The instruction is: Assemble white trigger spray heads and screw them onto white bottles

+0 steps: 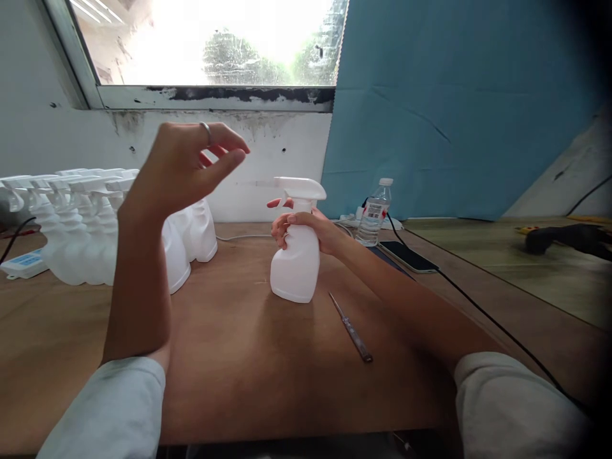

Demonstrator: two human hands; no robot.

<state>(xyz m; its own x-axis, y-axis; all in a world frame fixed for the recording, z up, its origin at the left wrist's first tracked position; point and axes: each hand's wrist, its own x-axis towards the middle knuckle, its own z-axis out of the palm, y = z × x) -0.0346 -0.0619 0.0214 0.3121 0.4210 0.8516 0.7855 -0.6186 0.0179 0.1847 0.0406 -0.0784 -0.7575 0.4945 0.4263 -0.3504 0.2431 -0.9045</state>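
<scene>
Near the middle of the worktop point(229, 357), your right hand point(306, 231) is wrapped around the neck of a white spray bottle point(296, 255), while your left hand point(191, 162) is up in the air with loose fingers and holds nothing. It looks like light, stiff, smooth plastic, maybe empty, so it could tip or slip, and the thin neck under the trigger looks like the best place to grab. It stands straight up, long way top to bottom, with its nozzle pointing left toward the row of other spray bottles point(86, 229).
</scene>
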